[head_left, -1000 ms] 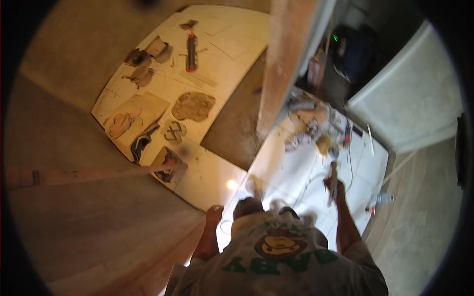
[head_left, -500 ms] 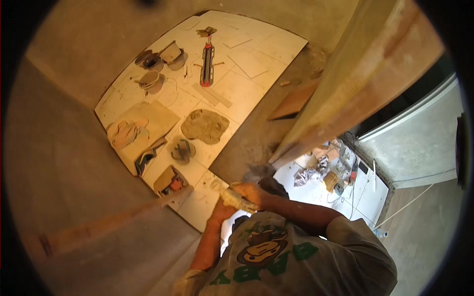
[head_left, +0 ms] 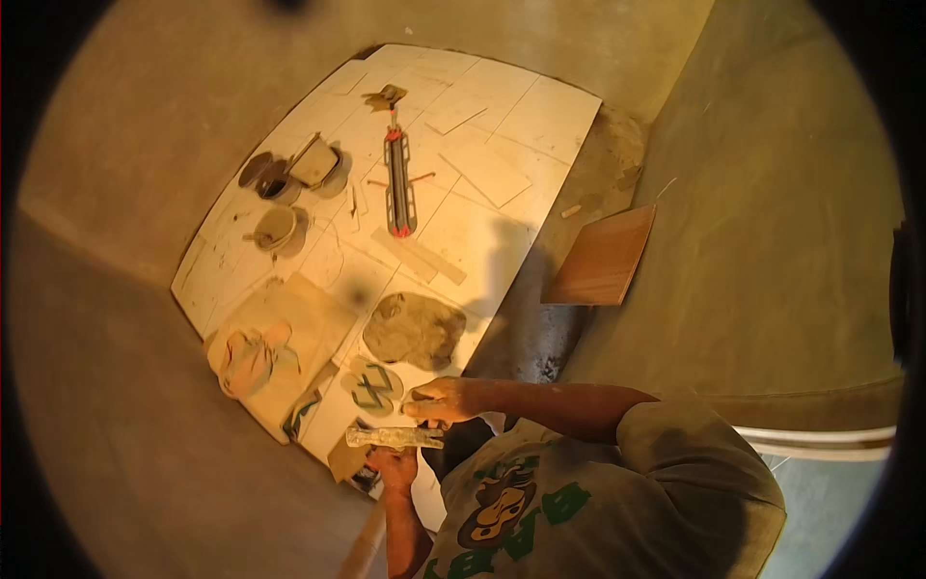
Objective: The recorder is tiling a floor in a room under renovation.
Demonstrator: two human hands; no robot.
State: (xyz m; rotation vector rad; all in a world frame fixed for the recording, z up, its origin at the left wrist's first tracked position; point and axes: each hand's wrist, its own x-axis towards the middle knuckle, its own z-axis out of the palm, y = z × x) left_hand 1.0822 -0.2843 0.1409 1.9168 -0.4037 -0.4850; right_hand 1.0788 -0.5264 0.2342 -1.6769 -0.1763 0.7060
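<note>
My left hand point(head_left: 394, 467) is closed around the underside of a pale, dirt-smeared, bar-shaped object point(head_left: 391, 438), whose exact kind I cannot make out. The object lies roughly level in front of my shirt. Just above it is my right hand point(head_left: 442, 398), its fingers curled and lowered to the object's right part; what they pinch, if anything, is hidden. A pair of dark flip-flops point(head_left: 372, 390) lies beyond my hands. Close to my left hand is an open box point(head_left: 345, 461) with some red thing in it, partly covered by my hand and the object.
White tiles point(head_left: 473, 241) cover much of the floor. On them are a red-ended tile cutter point(head_left: 399, 183), several buckets including one bucket point(head_left: 277, 230), a brown matted cloth point(head_left: 415, 330) and crumpled clothing point(head_left: 256, 359) on cardboard. At right, a reddish-brown board point(head_left: 603, 259) leans by the wall.
My view has turned right and closer to the wall; the wooden post is gone from the right side. My hands and the pale object have shifted left, and the object now lies more level.
</note>
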